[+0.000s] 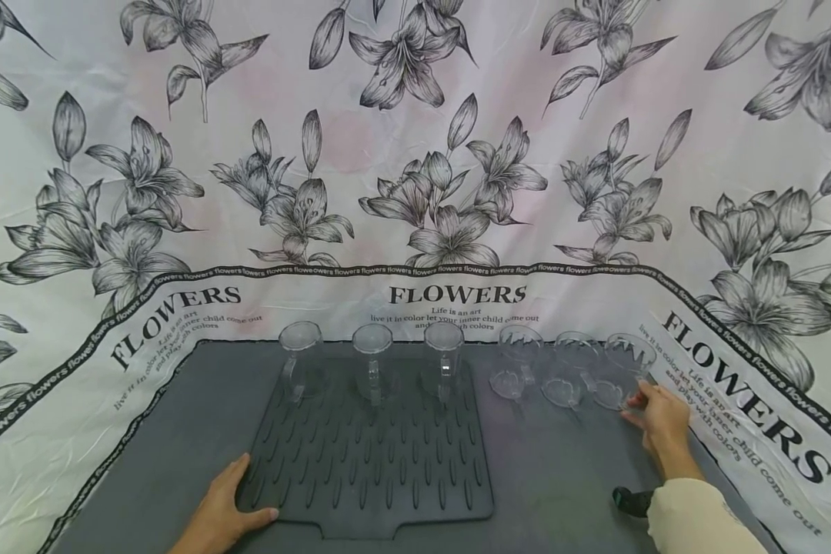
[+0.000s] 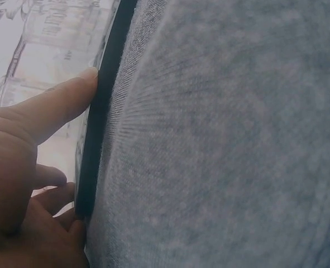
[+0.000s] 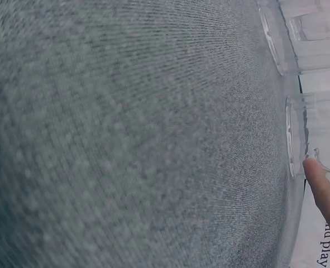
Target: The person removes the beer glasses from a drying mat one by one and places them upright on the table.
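At the right end of a row of clear cups stands a glass mug (image 1: 622,369). My right hand (image 1: 665,419) pinches it low on its right side, about its handle; one fingertip lies by the handle in the right wrist view, and the other fingers are out of that frame. My left hand (image 1: 218,500) touches the near left corner of a dark ridged drying mat (image 1: 367,492), thumb on its front edge and fingers along its left side. In the left wrist view the thumb (image 2: 64,103) presses against the mat's dark edge (image 2: 92,151).
Three clear mugs, one of them the middle mug (image 1: 372,362), stand along the mat's far edge. Two more, including this glass mug (image 1: 519,365), stand right of the mat. A grey cloth (image 1: 554,477) covers the table; flowered fabric (image 1: 457,231) hangs behind and at both sides.
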`<action>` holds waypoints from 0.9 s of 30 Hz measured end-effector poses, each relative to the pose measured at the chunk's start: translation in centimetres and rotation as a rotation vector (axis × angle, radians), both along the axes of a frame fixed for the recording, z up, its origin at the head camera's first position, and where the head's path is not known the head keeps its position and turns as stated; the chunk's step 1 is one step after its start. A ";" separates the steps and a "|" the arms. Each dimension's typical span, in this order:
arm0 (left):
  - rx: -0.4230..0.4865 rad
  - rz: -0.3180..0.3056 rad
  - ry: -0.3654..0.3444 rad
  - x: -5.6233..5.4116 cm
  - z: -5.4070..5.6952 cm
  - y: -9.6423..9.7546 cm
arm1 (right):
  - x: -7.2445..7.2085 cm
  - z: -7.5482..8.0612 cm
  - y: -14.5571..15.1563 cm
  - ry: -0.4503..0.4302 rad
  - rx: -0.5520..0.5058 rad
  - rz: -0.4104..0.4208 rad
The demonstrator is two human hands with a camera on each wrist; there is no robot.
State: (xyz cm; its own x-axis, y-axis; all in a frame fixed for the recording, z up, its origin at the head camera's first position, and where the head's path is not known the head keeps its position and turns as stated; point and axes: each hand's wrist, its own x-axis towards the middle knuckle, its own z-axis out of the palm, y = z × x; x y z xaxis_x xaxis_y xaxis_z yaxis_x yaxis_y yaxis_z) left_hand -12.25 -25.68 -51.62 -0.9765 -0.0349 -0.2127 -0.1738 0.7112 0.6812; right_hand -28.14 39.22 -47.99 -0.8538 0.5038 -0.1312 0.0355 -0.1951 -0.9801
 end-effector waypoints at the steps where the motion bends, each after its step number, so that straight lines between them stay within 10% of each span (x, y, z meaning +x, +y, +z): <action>1: 0.003 0.001 0.005 0.0 0.0 0.0 | 0.0 0.0 0.0 -0.001 0.010 0.005; 27: -0.020 0.004 0.028 0.4 0.2 0.1 | 0.5 0.1 0.3 -0.057 0.121 0.017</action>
